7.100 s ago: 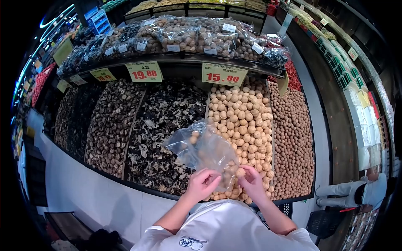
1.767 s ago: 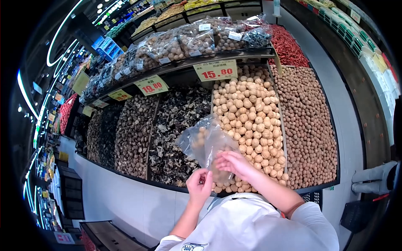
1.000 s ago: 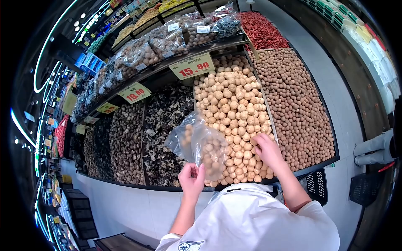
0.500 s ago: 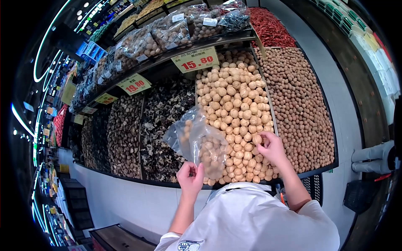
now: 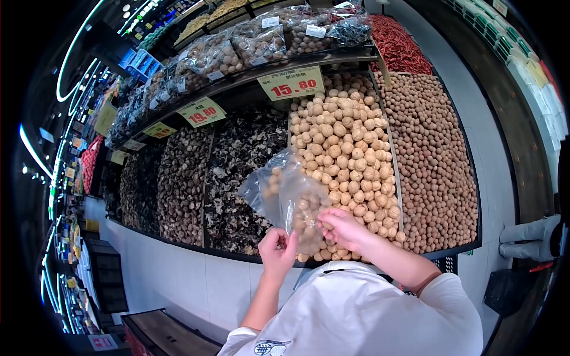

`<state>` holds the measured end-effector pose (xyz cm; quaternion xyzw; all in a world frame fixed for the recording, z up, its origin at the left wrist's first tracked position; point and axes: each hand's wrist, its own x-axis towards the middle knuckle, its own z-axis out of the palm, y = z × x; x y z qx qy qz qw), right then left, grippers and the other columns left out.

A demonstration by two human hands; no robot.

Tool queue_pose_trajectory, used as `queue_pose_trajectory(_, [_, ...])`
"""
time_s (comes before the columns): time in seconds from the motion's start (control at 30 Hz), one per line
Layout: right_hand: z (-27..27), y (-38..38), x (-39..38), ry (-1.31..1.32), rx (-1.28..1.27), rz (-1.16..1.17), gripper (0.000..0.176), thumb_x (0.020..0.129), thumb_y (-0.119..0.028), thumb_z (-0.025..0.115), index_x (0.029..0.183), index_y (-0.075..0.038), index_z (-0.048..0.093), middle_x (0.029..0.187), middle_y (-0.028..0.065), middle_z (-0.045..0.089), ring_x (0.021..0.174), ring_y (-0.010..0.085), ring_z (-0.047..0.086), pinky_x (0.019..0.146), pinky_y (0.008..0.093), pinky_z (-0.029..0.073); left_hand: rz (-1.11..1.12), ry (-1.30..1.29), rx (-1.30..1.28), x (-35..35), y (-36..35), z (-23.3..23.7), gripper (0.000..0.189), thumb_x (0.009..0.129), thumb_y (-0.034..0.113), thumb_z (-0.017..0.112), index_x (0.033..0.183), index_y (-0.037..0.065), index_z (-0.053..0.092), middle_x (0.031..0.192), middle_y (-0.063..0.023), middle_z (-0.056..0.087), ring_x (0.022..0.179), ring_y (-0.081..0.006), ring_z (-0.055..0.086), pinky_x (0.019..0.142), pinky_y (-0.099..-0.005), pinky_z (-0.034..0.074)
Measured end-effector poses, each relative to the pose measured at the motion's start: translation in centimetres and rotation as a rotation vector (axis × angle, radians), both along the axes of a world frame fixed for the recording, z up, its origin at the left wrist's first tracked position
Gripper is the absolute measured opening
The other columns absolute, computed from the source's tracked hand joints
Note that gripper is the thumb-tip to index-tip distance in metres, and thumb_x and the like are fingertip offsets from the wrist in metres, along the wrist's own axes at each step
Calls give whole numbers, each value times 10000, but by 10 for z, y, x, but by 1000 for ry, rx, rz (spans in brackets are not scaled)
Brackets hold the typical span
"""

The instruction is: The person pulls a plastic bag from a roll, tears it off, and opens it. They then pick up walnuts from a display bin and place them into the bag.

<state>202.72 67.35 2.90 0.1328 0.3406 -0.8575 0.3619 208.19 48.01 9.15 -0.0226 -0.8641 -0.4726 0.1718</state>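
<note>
My left hand [image 5: 278, 251] pinches the near edge of a clear plastic bag [image 5: 285, 193]. Several walnuts show through the film, and the bag lies across the divider between the walnuts and the dark dried fungus [image 5: 234, 160]. Beside the bag's right side, my right hand [image 5: 347, 230] is closed, its fingertips round a walnut [image 5: 326, 225] that is partly hidden by the fingers. Loose pale walnuts [image 5: 356, 160] fill the bin beneath and beyond both hands.
Small round brown dried fruits [image 5: 430, 160] fill the bin to the right, with red dried chillies [image 5: 401, 47] behind. A shelf of bagged goods [image 5: 255, 44] overhangs the back, with price signs [image 5: 291, 83] on its edge. A person's legs [image 5: 528, 240] show at far right.
My right hand has moved left, from the loose walnuts to the bag's side, carrying a walnut. My left hand still pinches the bag. The view has shifted slightly.
</note>
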Motion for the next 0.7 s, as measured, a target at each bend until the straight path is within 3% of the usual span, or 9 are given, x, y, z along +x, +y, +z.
queue_pose_trajectory(0.13, [-6, -78, -30, -169, -93, -40, 154, 1029, -214, 542, 1000, -79, 611, 900, 32, 613, 793, 162, 597, 654, 292, 480, 6, 51, -43, -2, 3, 8, 224, 873, 63, 758, 754, 21, 573, 632, 1, 541, 532, -50, 479, 487, -215, 388])
queue_pose_trajectory(0.27, [-21, -140, -66, -82, -60, 102, 168, 1035, -196, 483, 1030, -90, 613, 898, 1, 603, 817, 137, 588, 713, 271, 491, 27, 70, -41, -3, 3, 11, 218, 880, 73, 752, 750, 30, 582, 622, 38, 538, 542, -23, 447, 490, -198, 357])
queue_pose_trajectory(0.33, [-48, -171, -78, 378, 8, 371, 228, 1019, -312, 520, 994, -100, 601, 898, -2, 601, 804, 131, 583, 654, 288, 478, 40, 75, -35, -4, 1, 14, 216, 879, 70, 751, 750, 32, 582, 621, 35, 538, 539, -27, 444, 488, -203, 357])
queue_pose_trajectory(0.47, [-10, -130, -43, 367, 111, 261, 211, 1004, -262, 563, 1048, -68, 634, 926, 6, 638, 816, 117, 596, 682, 267, 490, 27, 94, -47, -3, -2, 13, 218, 883, 73, 748, 751, 24, 582, 622, 28, 546, 534, -35, 442, 485, -211, 357])
queue_pose_trajectory(0.53, [-20, -100, -29, 734, 116, 233, 217, 1017, -185, 571, 1127, -20, 657, 968, 31, 684, 831, 112, 623, 735, 250, 514, 18, 100, -51, -5, -2, 13, 230, 888, 83, 749, 749, 16, 579, 621, 18, 551, 535, -41, 455, 487, -211, 361])
queue_pose_trajectory(0.57, [-22, -85, -26, 728, 122, 225, 217, 1017, -185, 571, 1127, -20, 657, 968, 31, 684, 831, 112, 623, 735, 250, 514, 8, 95, -47, -6, -1, 13, 230, 888, 83, 749, 749, 16, 579, 621, 18, 551, 535, -41, 455, 487, -211, 361])
queue_pose_trajectory(0.63, [-13, -53, -14, 597, 218, 344, 279, 1021, -129, 576, 1257, 17, 607, 1082, 54, 694, 979, 131, 652, 862, 271, 532, -6, 84, -52, -6, 0, 12, 233, 887, 87, 752, 747, 16, 579, 622, 13, 557, 539, -43, 469, 491, -209, 371])
queue_pose_trajectory(0.7, [-15, -17, 5, 523, 218, 198, 226, 1025, -146, 584, 1166, 18, 650, 978, 56, 707, 856, 121, 659, 787, 259, 543, -14, 79, -40, -6, 1, 9, 230, 873, 68, 756, 744, 19, 572, 628, -7, 552, 528, -64, 476, 485, -221, 380])
